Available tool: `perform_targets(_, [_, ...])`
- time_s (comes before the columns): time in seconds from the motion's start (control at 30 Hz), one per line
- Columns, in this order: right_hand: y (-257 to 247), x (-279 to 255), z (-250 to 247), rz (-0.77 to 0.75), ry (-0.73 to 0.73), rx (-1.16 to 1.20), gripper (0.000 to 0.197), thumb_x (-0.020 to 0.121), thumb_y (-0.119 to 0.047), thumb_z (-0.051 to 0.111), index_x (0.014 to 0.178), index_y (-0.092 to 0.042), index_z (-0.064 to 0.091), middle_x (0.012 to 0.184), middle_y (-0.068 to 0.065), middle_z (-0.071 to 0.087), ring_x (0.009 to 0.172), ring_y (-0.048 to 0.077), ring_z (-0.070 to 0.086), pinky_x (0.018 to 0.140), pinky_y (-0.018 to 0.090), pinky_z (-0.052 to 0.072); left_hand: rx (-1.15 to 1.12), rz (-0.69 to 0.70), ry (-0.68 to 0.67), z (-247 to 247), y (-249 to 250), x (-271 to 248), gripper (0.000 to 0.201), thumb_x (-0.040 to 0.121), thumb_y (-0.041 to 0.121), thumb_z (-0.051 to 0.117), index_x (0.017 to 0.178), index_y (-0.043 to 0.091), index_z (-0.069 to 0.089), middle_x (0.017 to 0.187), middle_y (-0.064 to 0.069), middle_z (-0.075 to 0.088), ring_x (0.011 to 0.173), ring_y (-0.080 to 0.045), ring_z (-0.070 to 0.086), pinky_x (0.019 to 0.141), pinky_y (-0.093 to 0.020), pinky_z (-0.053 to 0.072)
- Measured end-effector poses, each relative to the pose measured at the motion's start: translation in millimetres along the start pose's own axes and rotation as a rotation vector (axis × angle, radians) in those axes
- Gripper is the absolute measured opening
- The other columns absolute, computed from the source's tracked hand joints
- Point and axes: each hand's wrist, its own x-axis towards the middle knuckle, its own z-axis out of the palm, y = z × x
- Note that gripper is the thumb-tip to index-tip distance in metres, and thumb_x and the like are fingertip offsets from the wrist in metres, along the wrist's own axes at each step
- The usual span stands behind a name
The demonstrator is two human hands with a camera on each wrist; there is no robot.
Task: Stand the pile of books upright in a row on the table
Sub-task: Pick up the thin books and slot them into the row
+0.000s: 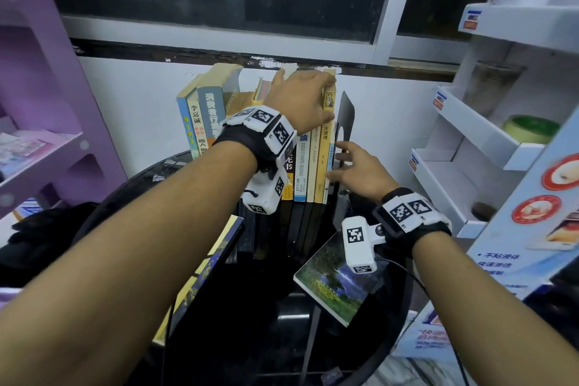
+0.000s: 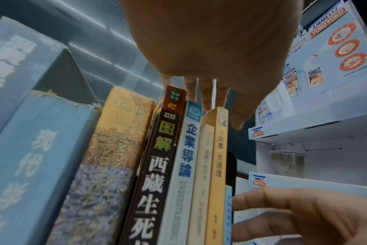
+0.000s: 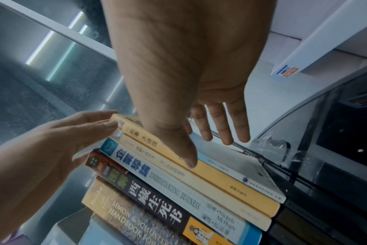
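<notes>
A row of upright books (image 1: 302,166) stands at the back of the black glass table (image 1: 275,345), against the wall. My left hand (image 1: 304,97) lies over the tops of the right-hand books with straight fingers (image 2: 205,92), its thumb beside the orange book (image 2: 219,165). My right hand (image 1: 344,164) presses flat fingers against the cover of the thin blue book (image 3: 241,169) at the row's right end, thumb on the orange spine (image 3: 230,179). A black bookend (image 1: 346,116) stands just right of it. A green-covered book (image 1: 335,285) and a dark blue one (image 1: 206,263) lie flat in front.
A purple shelf unit (image 1: 40,103) stands to the left. White display shelves (image 1: 470,135) with a plastic cup (image 2: 287,162) stand to the right. A dark window runs above the wall behind the row. Cables trail over the table's near edge.
</notes>
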Motion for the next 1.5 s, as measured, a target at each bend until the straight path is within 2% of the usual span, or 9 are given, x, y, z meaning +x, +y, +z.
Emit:
perform_targets(0.1, [-0.7,-14.3,-9.5,0.004,-0.003,-0.069,0.068,0.086,-0.019,0.073,0.144,-0.019,0.039,0.135,0.003,0.055,0.104,0.015,0.058,0.057,0.007,0.045,-0.041,0.036,0.103,-0.8,6.1,-14.7,0.051,0.087,0.037,0.059,0.135,0.027,0.046,0.141,0.006,0.049,0.137,-0.015,0.036,0.119,-0.049,0.011])
perform_targets(0.13, [0.3,-19.7,-12.0,0.010,-0.017,-0.091,0.066,0.085,-0.021,0.074,0.143,-0.018,0.041,0.133,0.002,0.056,0.104,0.015,0.058,0.058,0.007,0.043,-0.057,0.055,0.150,0.4,9.6,-21.6,0.047,0.087,0.034,0.058,0.132,0.026,0.049,0.137,0.006,0.052,0.135,-0.016,0.039,0.118,-0.047,0.014])
perform_targets(0.23, [4.8,-35.6,-16.2,0.057,-0.098,-0.173,0.065,0.082,-0.027,0.076,0.138,-0.017,0.046,0.131,0.000,0.057,0.118,0.018,0.056,0.087,0.024,0.045,-0.104,0.094,0.231,6.2,23.2,-43.7,0.039,0.086,0.028,0.057,0.124,0.025,0.054,0.127,0.005,0.056,0.126,-0.018,0.045,0.111,-0.041,0.027])
perform_targets(0.3, [11.3,-45.0,-18.3,0.116,-0.170,-0.221,0.068,0.080,-0.033,0.078,0.138,-0.017,0.046,0.135,0.002,0.055,0.120,0.020,0.054,0.093,0.033,0.046,-0.136,0.097,0.223,13.5,30.6,-56.7,0.037,0.086,0.026,0.057,0.123,0.023,0.055,0.126,0.002,0.054,0.121,-0.019,0.047,0.104,-0.040,0.036])
perform_targets(0.47, [21.7,-71.7,-22.0,0.195,-0.252,-0.302,0.073,0.081,-0.040,0.075,0.141,-0.014,0.042,0.135,0.004,0.052,0.114,0.019,0.052,0.083,0.030,0.044,-0.246,0.036,0.002,39.0,42.6,-82.0,0.042,0.086,0.028,0.059,0.126,0.021,0.052,0.126,-0.003,0.049,0.117,-0.023,0.049,0.098,-0.040,0.043])
perform_targets(0.63, [29.5,-91.2,-18.3,0.265,-0.297,-0.395,0.076,0.080,-0.047,0.074,0.140,-0.011,0.043,0.133,0.005,0.053,0.117,0.023,0.053,0.093,0.035,0.048,-0.288,-0.118,-0.372,63.2,52.6,-103.7,0.049,0.088,0.038,0.062,0.131,0.019,0.047,0.132,-0.008,0.046,0.122,-0.026,0.048,0.102,-0.041,0.042])
perform_targets(0.8, [34.1,-101.0,-10.3,0.302,-0.280,-0.409,0.076,0.075,-0.044,0.080,0.135,-0.009,0.048,0.133,0.008,0.054,0.115,0.025,0.054,0.096,0.040,0.049,-0.254,-0.258,-0.606,85.4,59.5,-121.0,0.051,0.090,0.041,0.061,0.132,0.015,0.048,0.128,-0.009,0.056,0.113,-0.025,0.055,0.092,-0.034,0.047])
perform_targets(1.27, [39.4,-109.7,2.8,0.314,-0.242,-0.309,0.072,0.063,-0.031,0.090,0.125,-0.012,0.058,0.116,0.003,0.062,0.099,0.018,0.055,0.080,0.026,0.040,-0.159,-0.310,-0.700,97.4,77.2,-131.1,0.061,0.080,0.042,0.074,0.127,0.009,0.054,0.124,-0.010,0.059,0.112,-0.026,0.057,0.090,-0.034,0.049])
perform_targets(1.5, [40.9,-112.4,4.9,0.328,-0.262,-0.236,0.050,0.063,-0.023,0.091,0.102,-0.015,0.060,0.092,0.002,0.066,0.080,0.016,0.058,0.058,0.026,0.039,-0.256,-0.384,-0.718,95.9,77.8,-133.2,0.059,0.080,0.035,0.076,0.128,0.009,0.053,0.125,-0.009,0.059,0.114,-0.025,0.057,0.088,-0.031,0.047])
